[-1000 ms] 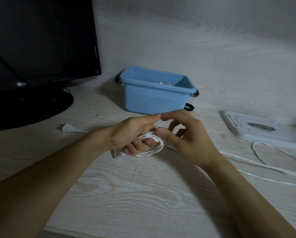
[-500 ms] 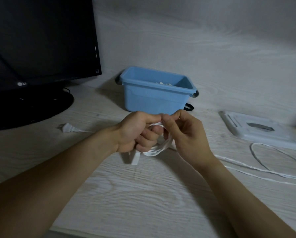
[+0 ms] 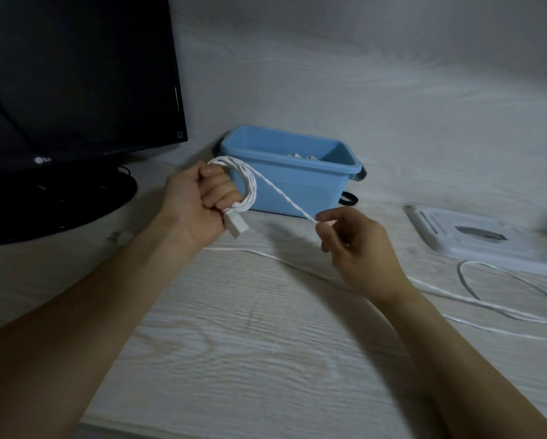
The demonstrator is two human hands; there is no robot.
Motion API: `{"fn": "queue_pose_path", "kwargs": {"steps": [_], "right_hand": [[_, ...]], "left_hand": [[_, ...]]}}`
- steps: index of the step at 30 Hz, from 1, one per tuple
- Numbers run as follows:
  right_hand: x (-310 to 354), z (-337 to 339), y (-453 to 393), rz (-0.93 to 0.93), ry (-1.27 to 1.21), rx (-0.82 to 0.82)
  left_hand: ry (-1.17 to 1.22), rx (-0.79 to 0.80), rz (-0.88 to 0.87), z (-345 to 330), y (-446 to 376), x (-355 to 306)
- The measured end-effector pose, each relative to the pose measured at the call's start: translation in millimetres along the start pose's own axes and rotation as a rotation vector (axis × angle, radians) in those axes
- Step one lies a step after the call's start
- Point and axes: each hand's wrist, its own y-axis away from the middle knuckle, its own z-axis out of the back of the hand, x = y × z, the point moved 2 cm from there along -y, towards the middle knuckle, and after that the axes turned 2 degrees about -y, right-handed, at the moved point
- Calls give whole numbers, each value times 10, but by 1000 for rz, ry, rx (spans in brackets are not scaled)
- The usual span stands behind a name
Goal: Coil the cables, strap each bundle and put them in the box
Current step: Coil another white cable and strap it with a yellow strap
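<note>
Head view: left hand (image 3: 199, 204) gripping coiled thin white braided cable (image 3: 248, 185) before blue rectangular plastic box (image 3: 297, 191); right hand (image 3: 357, 245) fingers (image 3: 324, 231) pinching its taut strand. Risk: loops slipping off, tail snagging on pale woodgrain tabletop (image 3: 250, 337).

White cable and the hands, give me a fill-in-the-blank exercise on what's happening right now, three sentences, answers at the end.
1. The left hand holds loops of the white ____.
2. The right hand pinches a taut strand that runs up to the ____ in the other hand.
3. Behind the hands stands an open box whose colour is ____.

Missing words: cable; coil; blue
</note>
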Motion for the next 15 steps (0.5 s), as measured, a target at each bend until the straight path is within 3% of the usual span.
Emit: {"fn": "queue_pose_path", "kwargs": {"steps": [6, 12, 15], "right_hand": [[116, -285, 116, 87, 77, 281], [225, -340, 158, 193, 186, 421], [237, -343, 162, 226, 217, 420]], "left_hand": [[35, -77, -26, -65, -17, 138], [-396, -155, -225, -94, -10, 263], [-715, -77, -339, -72, 21, 312]]}}
